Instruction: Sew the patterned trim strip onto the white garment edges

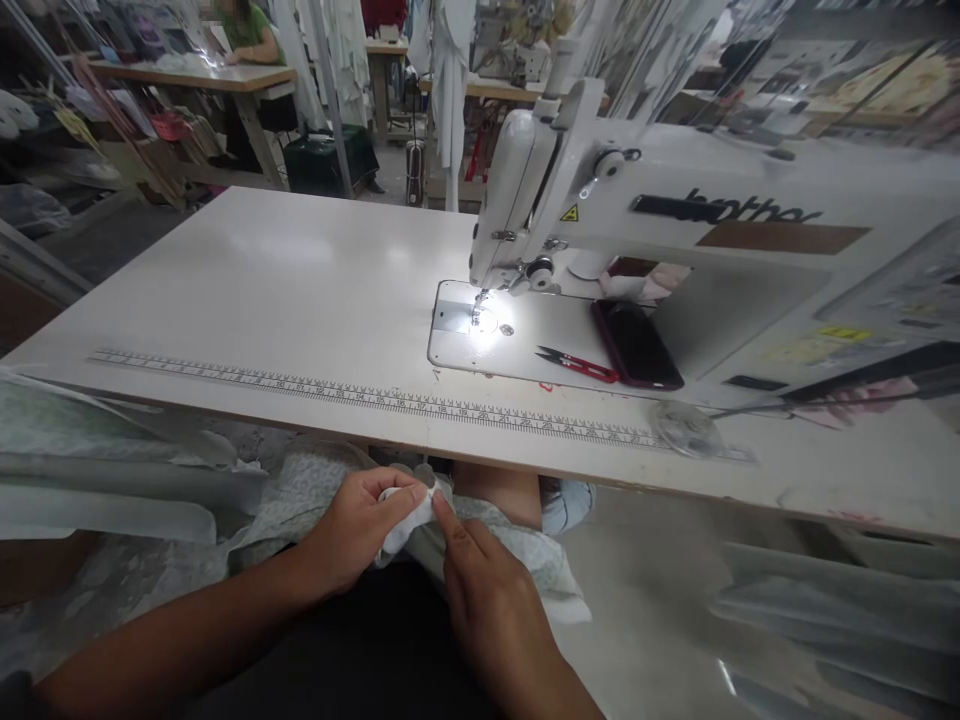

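Note:
Over my lap, below the table's front edge, lies a pale green and white patterned fabric (pixel 300 490). My left hand (pixel 367 520) pinches a white edge of this cloth between thumb and fingers. Close beside it, my right hand (pixel 487 580) grips the same white edge, its index finger stretched along it and the other fingers curled. The fingertips of both hands nearly meet. The cloth hangs down on both sides of my hands, and part of it is hidden under them.
A white sewing machine (pixel 675 200) with its lamp lit stands on the white table (pixel 225 270). Red-handled thread snips (pixel 581 364) and a dark phone (pixel 637 343) lie by its bed. A ruler (pixel 375 398) runs along the front edge. Behind, a person (pixel 255 35) sits at another table.

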Action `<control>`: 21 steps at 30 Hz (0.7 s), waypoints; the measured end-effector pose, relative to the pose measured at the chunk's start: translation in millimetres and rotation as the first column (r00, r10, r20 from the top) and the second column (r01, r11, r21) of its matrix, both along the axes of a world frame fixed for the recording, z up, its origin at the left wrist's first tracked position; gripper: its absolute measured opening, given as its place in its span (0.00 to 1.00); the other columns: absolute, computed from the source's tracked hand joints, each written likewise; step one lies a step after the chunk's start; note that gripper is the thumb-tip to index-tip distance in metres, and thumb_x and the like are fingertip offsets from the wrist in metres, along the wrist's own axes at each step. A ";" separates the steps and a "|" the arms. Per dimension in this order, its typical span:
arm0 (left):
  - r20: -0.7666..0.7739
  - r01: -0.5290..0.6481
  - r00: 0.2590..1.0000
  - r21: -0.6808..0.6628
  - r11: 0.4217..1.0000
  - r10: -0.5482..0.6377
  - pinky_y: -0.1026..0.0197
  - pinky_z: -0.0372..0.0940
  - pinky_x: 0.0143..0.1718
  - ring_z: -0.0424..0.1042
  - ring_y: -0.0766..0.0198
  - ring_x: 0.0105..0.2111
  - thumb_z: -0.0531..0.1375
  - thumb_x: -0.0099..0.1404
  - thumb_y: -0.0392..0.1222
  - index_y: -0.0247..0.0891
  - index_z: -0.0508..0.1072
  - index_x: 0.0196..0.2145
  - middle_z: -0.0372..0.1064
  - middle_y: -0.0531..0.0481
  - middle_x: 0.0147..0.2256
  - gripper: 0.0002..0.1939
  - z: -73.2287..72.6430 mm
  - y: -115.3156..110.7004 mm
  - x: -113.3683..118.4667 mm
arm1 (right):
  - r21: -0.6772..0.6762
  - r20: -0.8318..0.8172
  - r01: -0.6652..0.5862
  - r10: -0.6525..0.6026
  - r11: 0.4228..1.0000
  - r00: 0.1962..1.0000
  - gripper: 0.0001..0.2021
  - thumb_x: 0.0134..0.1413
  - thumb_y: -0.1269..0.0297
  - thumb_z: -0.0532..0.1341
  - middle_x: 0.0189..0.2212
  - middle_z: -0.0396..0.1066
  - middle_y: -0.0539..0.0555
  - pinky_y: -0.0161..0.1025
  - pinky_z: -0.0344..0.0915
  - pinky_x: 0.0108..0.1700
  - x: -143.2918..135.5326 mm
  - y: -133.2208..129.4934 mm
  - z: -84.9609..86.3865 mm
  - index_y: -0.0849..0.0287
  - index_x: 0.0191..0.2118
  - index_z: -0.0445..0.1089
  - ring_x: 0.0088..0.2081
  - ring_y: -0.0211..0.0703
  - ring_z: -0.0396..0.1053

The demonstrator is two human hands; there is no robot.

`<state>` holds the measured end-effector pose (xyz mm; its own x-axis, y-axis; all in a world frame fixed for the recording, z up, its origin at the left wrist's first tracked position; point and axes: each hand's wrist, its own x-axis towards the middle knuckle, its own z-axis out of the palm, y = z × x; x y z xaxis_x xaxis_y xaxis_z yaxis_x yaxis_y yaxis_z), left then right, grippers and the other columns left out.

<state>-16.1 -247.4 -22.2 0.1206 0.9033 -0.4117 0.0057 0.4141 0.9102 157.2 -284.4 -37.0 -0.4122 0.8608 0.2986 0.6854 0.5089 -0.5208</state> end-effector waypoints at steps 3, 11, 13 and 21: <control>0.003 0.000 1.000 0.006 1.000 0.000 0.69 0.59 0.24 0.63 0.70 0.23 0.61 0.62 0.48 0.34 0.75 0.29 0.68 0.52 0.24 0.13 0.6 0.6 0.0 | -0.009 -0.018 -0.005 0.004 1.000 1.000 0.28 0.60 0.77 0.47 0.30 0.67 0.54 0.37 0.71 0.28 0.0 0.2 0.3 0.60 0.66 0.52 0.30 0.43 0.70; -0.007 -0.005 1.000 -0.003 1.000 0.005 0.69 0.58 0.23 0.62 0.71 0.23 0.61 0.61 0.50 0.34 0.75 0.29 0.67 0.53 0.23 0.14 0.7 0.7 -0.6 | -0.009 0.044 -0.013 0.013 1.000 0.999 0.25 0.61 0.77 0.46 0.28 0.66 0.54 0.38 0.70 0.27 0.4 0.2 -0.2 0.65 0.64 0.54 0.28 0.44 0.69; -0.013 -0.004 1.000 -0.009 1.000 0.004 0.69 0.58 0.23 0.62 0.70 0.22 0.61 0.60 0.50 0.33 0.75 0.29 0.67 0.53 0.23 0.15 0.6 1.0 -0.6 | -0.004 0.052 -0.015 0.015 1.000 0.999 0.25 0.61 0.77 0.45 0.28 0.66 0.54 0.38 0.69 0.26 0.0 0.3 0.0 0.66 0.64 0.54 0.27 0.43 0.68; -0.068 0.030 0.997 0.062 0.998 -0.025 0.69 0.60 0.25 0.64 0.70 0.25 0.60 0.63 0.49 0.34 0.76 0.31 0.69 0.52 0.25 0.14 -2.8 0.1 -2.3 | 0.036 0.078 0.005 -0.007 0.999 0.997 0.24 0.61 0.77 0.46 0.27 0.66 0.53 0.37 0.67 0.24 -2.3 0.5 2.2 0.67 0.62 0.57 0.26 0.43 0.68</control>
